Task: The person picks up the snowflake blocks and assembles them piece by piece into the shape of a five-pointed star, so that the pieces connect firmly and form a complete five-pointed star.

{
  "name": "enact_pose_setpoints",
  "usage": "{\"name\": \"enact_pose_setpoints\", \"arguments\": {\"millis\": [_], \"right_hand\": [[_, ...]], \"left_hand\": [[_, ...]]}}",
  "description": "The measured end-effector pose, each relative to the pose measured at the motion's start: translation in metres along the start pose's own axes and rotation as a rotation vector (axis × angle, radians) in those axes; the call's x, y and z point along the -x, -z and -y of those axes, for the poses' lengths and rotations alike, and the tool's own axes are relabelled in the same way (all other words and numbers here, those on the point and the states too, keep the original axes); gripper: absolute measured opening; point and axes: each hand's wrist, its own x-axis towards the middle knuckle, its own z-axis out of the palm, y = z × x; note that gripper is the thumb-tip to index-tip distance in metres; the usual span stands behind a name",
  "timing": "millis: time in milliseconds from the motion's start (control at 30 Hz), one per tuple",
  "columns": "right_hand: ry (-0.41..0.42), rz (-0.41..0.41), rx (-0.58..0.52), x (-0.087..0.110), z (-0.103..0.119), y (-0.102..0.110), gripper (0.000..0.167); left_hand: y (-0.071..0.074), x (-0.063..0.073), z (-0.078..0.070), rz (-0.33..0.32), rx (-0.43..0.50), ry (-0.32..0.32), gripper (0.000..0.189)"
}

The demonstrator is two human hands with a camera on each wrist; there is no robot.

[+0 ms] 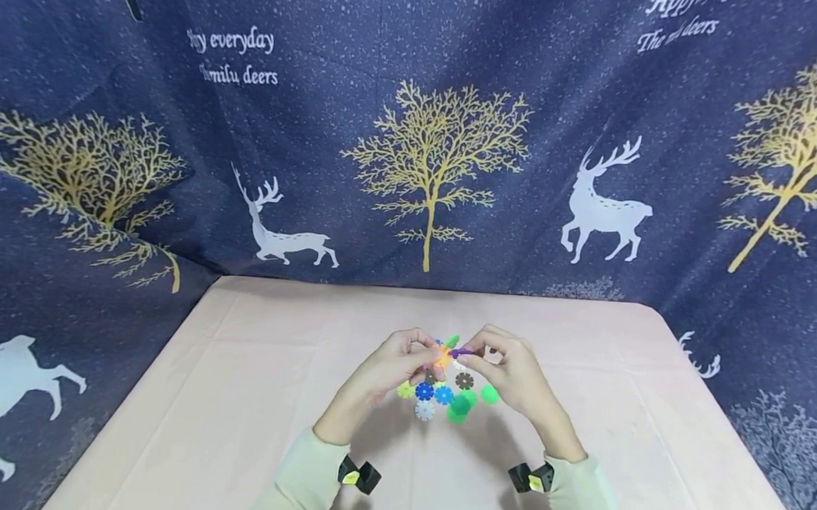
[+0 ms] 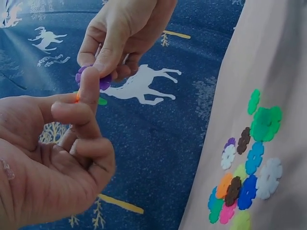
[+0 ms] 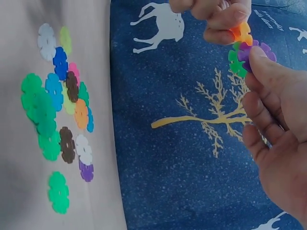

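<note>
Head and wrist views show three small, flat plastic discs with notched, petal-like rims at my fingertips: an orange disc (image 3: 242,33), a purple disc (image 3: 245,53) and a green disc (image 3: 235,61). They overlap closely, the green partly behind the purple in the right wrist view; whether their slots are joined I cannot tell. All three are up off the pale pink table (image 1: 231,400), between my two hands. My left hand (image 1: 402,361) pinches the orange disc from the left, and my right hand (image 1: 512,367) pinches the purple one from the right, thumb tip on its face. Loose discs lie on the table below: a dark blue disc (image 1: 424,392) just left of a light blue disc (image 1: 444,395), a white disc (image 1: 425,410) nearer me, and overlapping green discs (image 1: 458,409) to the near right
</note>
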Motion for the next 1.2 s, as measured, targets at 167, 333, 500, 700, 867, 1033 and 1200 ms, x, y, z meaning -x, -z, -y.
{"name": "enact_pose_setpoints", "arguments": {"millis": [167,333,500,700,867,1033,1200], "right_hand": [[0.040,0.005,-0.014,-0.003,0.025,0.007,0.011],[0.081,-0.002,-0.033,-0.005,0.034,0.009,0.011],[0.067,-0.010,-0.039,-0.004,0.009,0.003,0.009],[0.062,-0.004,-0.038,-0.003,-0.006,0.002,0.012],[0.080,0.001,-0.045,-0.004,-0.007,0.002,0.011],[0.110,-0.011,-0.027,-0.005,-0.010,0.000,0.015],[0.122,0.002,-0.004,-0.008,-0.012,-0.002,0.016]], "left_hand": [[-0.001,-0.001,0.004,0.025,0.045,-0.024,0.015],[-0.003,-0.002,0.004,0.028,0.097,-0.027,0.014],[-0.005,-0.003,0.002,0.024,0.113,-0.024,0.013],[-0.005,-0.006,0.002,0.028,0.089,-0.005,0.014],[-0.004,-0.008,0.003,0.031,0.062,-0.009,0.016],[-0.003,-0.009,0.003,0.015,0.047,-0.018,0.017],[0.000,-0.008,0.002,-0.012,0.011,-0.023,0.019]]}}
